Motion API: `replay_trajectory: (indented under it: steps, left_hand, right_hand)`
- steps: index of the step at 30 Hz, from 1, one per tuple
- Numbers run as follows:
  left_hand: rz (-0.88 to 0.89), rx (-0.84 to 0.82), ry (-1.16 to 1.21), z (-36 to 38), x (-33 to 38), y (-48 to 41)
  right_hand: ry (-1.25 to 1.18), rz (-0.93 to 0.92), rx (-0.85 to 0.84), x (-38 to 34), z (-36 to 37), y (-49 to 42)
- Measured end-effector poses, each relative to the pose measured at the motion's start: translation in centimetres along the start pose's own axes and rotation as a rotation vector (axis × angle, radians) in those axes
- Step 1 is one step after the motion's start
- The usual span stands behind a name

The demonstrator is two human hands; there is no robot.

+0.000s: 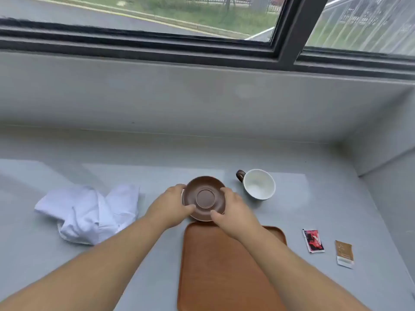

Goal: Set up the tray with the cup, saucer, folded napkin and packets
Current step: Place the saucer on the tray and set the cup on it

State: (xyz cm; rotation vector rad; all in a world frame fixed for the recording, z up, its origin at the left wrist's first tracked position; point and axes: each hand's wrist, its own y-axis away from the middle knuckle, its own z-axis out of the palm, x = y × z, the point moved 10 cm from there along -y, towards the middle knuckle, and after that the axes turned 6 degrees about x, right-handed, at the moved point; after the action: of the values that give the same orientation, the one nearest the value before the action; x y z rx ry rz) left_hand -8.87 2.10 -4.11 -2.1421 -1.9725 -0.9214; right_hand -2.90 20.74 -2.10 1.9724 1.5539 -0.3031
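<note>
One view only, worn on the head, looking forward and steeply down along both forearms onto a grey counter (292,198); the tray (213,265) sits nearest, cut by the bottom edge; the saucer (204,198) lies mid-frame at arm's reach; a window (157,19) fills the top; the wide lens bows the sill and frame (most at the corners).
</note>
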Motion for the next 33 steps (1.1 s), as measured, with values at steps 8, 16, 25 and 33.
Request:
replay_trajectory:
  steps: [8,16,25,33]
  left_hand:
    - [-0.254,0.041,0.334,3.5,-2.8,-3.2]
    - [-0.307,0.050,0.437,2.5,-4.1,-1.6]
    - [-0.283,-0.232,0.451,7.5,-1.9,5.7]
    - [-0.257,-0.321,0.393,12.2,-0.7,8.9]
  right_hand:
    - [-0.245,0.262,0.004,4.0,2.2,-3.1]
    - [-0.276,0.263,0.046,4.7,0.3,-2.9]
    - [-0.247,0.370,-0.015,9.6,-1.0,4.3]
    - [-0.227,0.402,0.011,14.0,0.4,7.9]
